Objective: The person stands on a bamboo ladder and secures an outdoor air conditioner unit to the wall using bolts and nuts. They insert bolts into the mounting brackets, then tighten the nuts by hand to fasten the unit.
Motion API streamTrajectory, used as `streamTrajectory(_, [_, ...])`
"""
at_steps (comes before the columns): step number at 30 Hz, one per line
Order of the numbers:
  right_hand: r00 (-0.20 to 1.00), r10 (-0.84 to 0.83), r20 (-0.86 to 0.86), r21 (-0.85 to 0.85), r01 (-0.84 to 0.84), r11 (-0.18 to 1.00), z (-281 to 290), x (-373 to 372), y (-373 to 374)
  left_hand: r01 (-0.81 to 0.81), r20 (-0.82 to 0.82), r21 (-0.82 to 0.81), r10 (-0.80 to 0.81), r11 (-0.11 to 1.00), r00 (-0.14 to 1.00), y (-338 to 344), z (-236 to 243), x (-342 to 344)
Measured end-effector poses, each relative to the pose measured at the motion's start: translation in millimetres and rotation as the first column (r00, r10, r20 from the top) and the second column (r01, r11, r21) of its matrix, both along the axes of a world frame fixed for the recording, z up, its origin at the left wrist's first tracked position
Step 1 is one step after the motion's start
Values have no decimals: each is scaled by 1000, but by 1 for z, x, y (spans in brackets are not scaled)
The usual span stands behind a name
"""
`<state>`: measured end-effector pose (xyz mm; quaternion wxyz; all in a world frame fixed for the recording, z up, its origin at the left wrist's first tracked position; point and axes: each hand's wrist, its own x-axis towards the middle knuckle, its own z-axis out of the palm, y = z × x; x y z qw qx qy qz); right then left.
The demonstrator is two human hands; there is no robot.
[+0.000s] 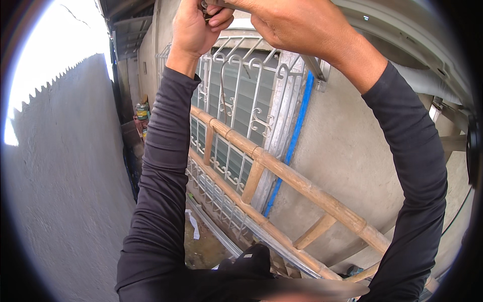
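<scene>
A small metal piece (205, 5), partly cut off by the upper edge, is held above the white window grille (256, 83) in the view. It is enclosed by the narrow, curled grip of the left hand (193, 30). The right hand (297, 25) is raised above the grille, close to the left; its grip is cropped and cannot be told. A bamboo ladder (317, 194) is slanted in front of the grille, louvres (241, 95) are seen behind it, and a blue pipe (300, 126) is fixed to its right.
</scene>
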<state>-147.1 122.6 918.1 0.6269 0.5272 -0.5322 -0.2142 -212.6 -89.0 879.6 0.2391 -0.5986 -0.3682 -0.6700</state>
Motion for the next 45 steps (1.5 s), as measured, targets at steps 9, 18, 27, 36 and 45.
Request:
streamTrajectory(9, [999, 34, -7, 9, -34, 999, -1, 1, 0, -8, -18, -30, 8, 1000, 1000, 2, -1, 1])
streamTrajectory(18, [997, 82, 6, -19, -81, 996, -8, 0, 3, -80, 26, 10, 79, 997, 997, 4, -6, 2])
streamTrajectory(27, [964, 116, -239, 45, -109, 993, 15, 2, 29, -198, -10, 113, 201, 974, 980, 13, -5, 1])
streamTrajectory(36, [995, -83, 54, 40, 81, 996, 4, 10, 10, -223, -1, 57, 224, 973, 975, 9, -7, 8])
streamTrajectory(45, [981, 132, 140, -9, -132, 991, 4, 14, 3, -130, 31, 4, 130, 991, 991, 6, -7, 5])
